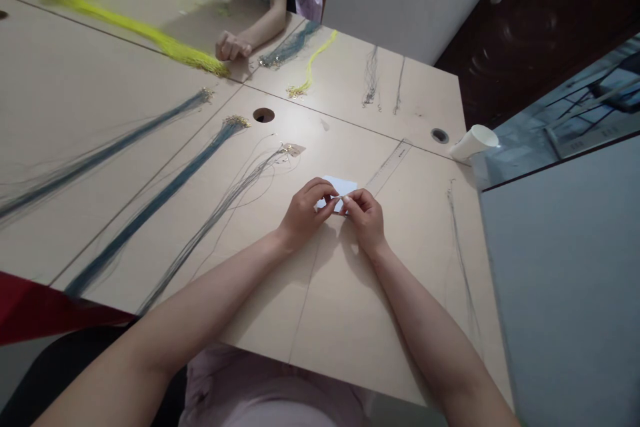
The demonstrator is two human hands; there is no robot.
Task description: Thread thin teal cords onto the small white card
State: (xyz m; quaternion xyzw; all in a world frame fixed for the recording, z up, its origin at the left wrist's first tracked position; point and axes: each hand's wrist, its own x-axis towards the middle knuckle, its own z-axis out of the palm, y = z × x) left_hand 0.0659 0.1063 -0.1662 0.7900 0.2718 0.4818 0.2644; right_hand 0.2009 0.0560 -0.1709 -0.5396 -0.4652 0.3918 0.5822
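In the head view, a small thin piece (341, 197) is pinched between the thumb and forefinger of the left hand (304, 212) and those of the right hand (369, 217), their fingertips nearly meeting; its exact form cannot be told. It is held above white paper (343, 183) on the table (400, 247). From the hands, a clear ruler (389, 165) is seen at one o'clock, a white cup (474, 141) between two and three, and the hooked end of a grey strand bundle (220, 203) at ten. A co-worker's hand (233, 47) is seen towards eleven. The piece is judged very light, easily bent and liable to slip; it is best taken by fingertip at both ends, without hard pulling.
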